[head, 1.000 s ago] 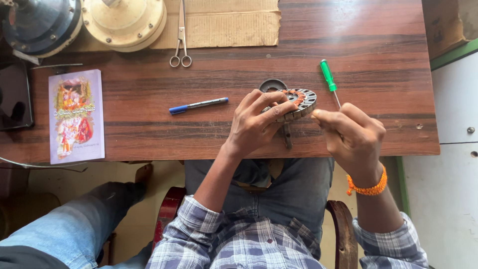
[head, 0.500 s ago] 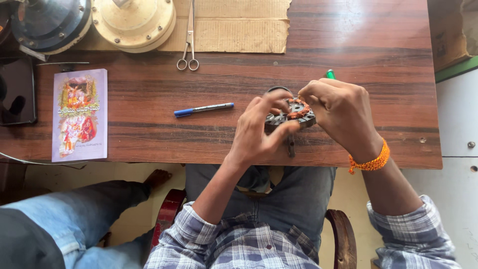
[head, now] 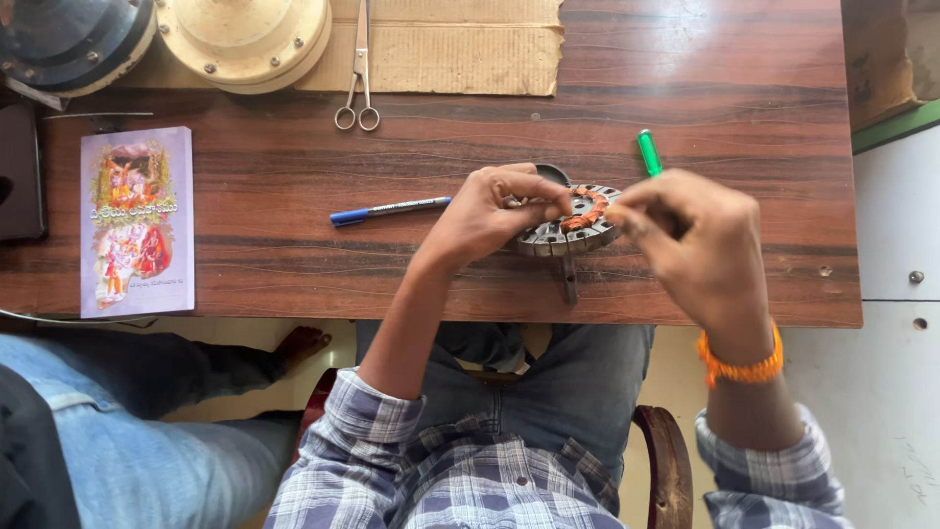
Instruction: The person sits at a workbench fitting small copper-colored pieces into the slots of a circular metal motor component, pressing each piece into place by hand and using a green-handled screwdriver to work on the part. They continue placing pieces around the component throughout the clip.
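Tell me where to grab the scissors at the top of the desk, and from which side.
Take the scissors by the finger loops, coming from the desk's near edge. They lie flat and closed, loops toward the person, blades pointing away over the cardboard sheet, with bare wood around the loops.

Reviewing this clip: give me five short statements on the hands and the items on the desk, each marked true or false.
1. Both hands meet at the round metal stator. True.
2. The left hand holds the scissors. False: they lie untouched by the cardboard sheet.
3. The blue pen lies on the wooden desk, left of the hands. True.
4. The booklet lies under the right hand. False: it lies at the desk's far left.
5. The green-handled screwdriver lies beyond the right hand. True.
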A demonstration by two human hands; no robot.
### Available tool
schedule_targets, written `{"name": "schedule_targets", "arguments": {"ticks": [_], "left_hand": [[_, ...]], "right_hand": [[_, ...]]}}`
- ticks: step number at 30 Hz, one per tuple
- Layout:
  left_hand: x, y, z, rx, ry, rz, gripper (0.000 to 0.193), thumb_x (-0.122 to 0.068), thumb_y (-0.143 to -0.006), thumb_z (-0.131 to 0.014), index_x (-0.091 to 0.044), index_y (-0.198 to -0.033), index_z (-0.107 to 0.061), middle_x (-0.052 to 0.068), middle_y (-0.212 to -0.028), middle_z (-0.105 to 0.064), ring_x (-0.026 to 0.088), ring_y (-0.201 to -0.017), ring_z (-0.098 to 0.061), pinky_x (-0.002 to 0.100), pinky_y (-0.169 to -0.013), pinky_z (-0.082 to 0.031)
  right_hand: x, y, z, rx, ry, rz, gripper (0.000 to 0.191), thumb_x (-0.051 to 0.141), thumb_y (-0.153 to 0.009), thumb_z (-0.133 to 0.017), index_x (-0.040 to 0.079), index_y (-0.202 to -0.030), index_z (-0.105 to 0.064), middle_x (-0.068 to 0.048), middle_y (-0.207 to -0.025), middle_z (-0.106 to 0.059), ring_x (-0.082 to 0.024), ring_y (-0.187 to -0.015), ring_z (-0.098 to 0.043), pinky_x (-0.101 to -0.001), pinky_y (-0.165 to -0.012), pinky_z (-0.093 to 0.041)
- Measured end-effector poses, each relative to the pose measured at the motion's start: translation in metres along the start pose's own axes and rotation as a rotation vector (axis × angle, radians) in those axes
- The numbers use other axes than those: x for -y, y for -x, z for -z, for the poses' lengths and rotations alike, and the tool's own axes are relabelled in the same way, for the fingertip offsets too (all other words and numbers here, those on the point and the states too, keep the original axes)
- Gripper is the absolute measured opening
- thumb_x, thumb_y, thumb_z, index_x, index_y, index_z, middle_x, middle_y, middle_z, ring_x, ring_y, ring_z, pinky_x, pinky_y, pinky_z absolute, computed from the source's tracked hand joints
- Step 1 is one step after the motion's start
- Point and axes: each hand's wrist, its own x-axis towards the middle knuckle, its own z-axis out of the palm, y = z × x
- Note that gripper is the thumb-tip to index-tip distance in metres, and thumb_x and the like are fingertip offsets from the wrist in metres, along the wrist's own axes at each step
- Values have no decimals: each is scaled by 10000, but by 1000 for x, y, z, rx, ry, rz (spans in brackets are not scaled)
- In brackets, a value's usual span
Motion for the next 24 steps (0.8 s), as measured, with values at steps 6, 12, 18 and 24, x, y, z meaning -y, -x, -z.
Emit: {"name": "schedule_targets", "arguments": {"ticks": [6,12,18,24], "left_hand": [[3,0,6,22,-76,-19,136,-113,-899,-785,-106,-1031,-816,-58,-816,-607,39,-787,-557,255,-675,-456],[0,1,4,-7,-218,-44,141,-119,-888,-788,-115,-1026,-822,-31,-794,-643,53,-754,-581,279,-664,-464],[-5,4,2,-25,-175,-152,133,-123,-922,-756,-106,-1052,-778,-19,-952,-750,87,-899,-684,286,-795,-549],[-11,38,-35,-303,-588,-609,526,-208,-693,-830,-140,-1189,-669,86,-1128,-649,291,-1044,-569,413,-927,-496]], "right_hand": [[13,36,-19,-41,-32,28,96,63,-895,-812,17,-955,-755,-21,-749,-704,-41,-610,-595,-239,-510,-442],[2,47,-37,-72,28,194,87,33,-896,-799,11,-964,-750,-69,-756,-672,-120,-619,-623,-280,-554,-461],[-27,64,-62,-97,209,254,194,-85,-828,-682,29,-970,-749,-95,-796,-654,-235,-654,-653,-357,-597,-510],[-57,81,-83,-178,223,315,171,-93,-825,-680,5,-954,-733,-90,-773,-625,-230,-643,-657,-366,-595,-511]]}}
